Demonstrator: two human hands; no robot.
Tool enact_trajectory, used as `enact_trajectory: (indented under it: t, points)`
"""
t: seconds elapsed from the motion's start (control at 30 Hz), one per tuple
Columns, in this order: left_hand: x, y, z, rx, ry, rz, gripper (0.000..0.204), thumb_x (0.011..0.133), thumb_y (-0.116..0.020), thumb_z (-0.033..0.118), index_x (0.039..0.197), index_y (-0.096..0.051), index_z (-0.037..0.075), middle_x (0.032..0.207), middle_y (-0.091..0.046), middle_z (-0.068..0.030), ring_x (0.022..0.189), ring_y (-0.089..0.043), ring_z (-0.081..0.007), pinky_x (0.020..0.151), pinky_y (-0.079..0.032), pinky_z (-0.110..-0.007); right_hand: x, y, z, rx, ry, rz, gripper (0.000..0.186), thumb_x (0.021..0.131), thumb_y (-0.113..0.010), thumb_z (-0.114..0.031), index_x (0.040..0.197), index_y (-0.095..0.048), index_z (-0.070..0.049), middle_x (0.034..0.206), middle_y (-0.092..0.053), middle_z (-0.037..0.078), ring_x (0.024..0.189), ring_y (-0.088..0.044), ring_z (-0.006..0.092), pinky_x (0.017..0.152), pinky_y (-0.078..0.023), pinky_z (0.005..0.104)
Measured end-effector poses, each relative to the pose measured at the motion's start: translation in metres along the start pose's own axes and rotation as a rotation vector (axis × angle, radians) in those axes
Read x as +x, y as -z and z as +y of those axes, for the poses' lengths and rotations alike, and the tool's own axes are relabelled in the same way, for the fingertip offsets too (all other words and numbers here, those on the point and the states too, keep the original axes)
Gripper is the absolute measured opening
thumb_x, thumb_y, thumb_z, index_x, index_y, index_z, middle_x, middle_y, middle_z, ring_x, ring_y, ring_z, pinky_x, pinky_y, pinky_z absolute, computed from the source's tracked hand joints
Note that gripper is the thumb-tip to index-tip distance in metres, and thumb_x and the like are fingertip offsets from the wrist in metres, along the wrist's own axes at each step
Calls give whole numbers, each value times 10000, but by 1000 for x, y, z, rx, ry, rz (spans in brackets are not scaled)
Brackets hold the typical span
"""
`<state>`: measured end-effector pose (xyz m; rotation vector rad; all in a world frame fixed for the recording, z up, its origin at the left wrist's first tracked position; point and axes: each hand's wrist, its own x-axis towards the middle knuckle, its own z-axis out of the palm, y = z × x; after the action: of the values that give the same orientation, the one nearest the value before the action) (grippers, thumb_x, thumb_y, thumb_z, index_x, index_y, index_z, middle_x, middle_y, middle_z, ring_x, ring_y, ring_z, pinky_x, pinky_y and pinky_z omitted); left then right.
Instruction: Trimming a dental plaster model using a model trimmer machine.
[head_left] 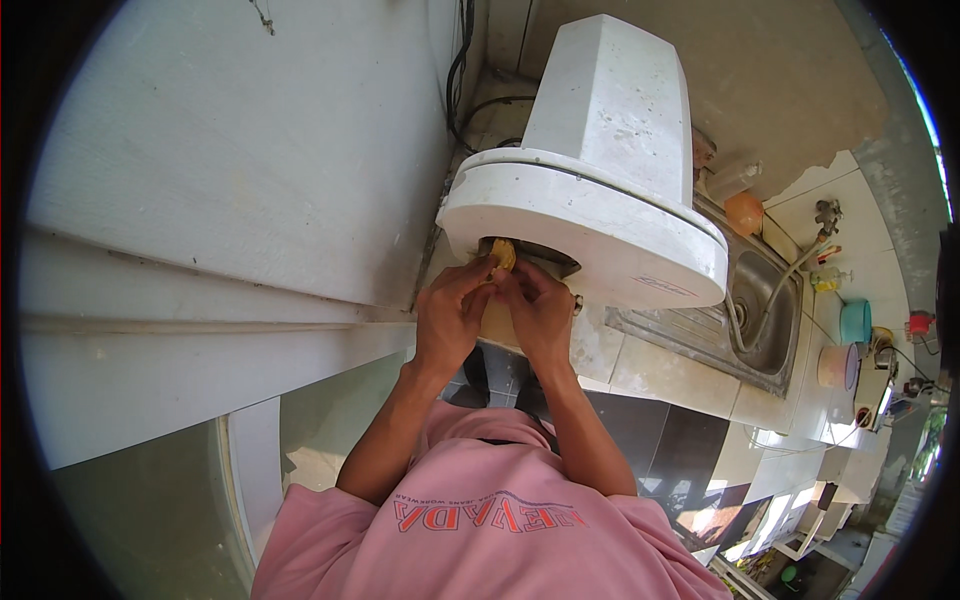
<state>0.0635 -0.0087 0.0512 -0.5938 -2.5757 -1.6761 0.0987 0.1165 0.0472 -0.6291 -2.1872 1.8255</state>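
Note:
A white machine [590, 215] with a tall angular housing and a wide rounded rim stands on the tiled counter in front of me. Beneath the near side of its rim is a dark recess [555, 260]. At the left end of that recess is a small yellow, ridged piece [504, 254], whose kind I cannot make out. My left hand [448, 312] is closed on it from the left, fingers bent and pinching. From the right, my right hand [540, 315] pinches its lower part, with thumb and fingers close to the left hand's. The fingertips partly cover the piece.
A white panel [240, 170] rises close on the left. Black cables [458, 85] hang behind the machine. To the right is a metal sink [765, 300] with a hose and tap [827, 215]. An orange round thing [744, 213] and a turquoise container [855, 321] stand around it.

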Motion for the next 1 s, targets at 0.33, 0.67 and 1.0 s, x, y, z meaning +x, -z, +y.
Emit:
enact_trajectory:
  t: [0.33,0.67,1.0]
  points:
    - [2,-2,-4,29,-38,19,373,831,-671,-51,1195,-674,28,1045,-699,-198,915,-709,-290,798,-549,-350,-1,-1,-1,-11,9,32,277,893,-694,-201,1081,-711,1,764,-727,129,710,-709,181,673,-522,297]
    - [-1,-4,3,26,64,44,355,827,-703,-13,1180,-680,23,1012,-704,-198,882,-709,-258,769,-551,-338,-1,0,-8,-35,14,25,278,895,-686,-170,1091,-700,27,774,-729,130,710,-703,168,672,-522,287]
    - [-19,-20,12,-102,-16,67,648,841,-690,-35,1416,-392,1,1086,-664,-138,957,-682,-230,862,-548,-325,-10,6,-7,112,59,-30,366,886,-662,-88,1220,-608,52,971,-715,149,863,-719,197,746,-566,288]
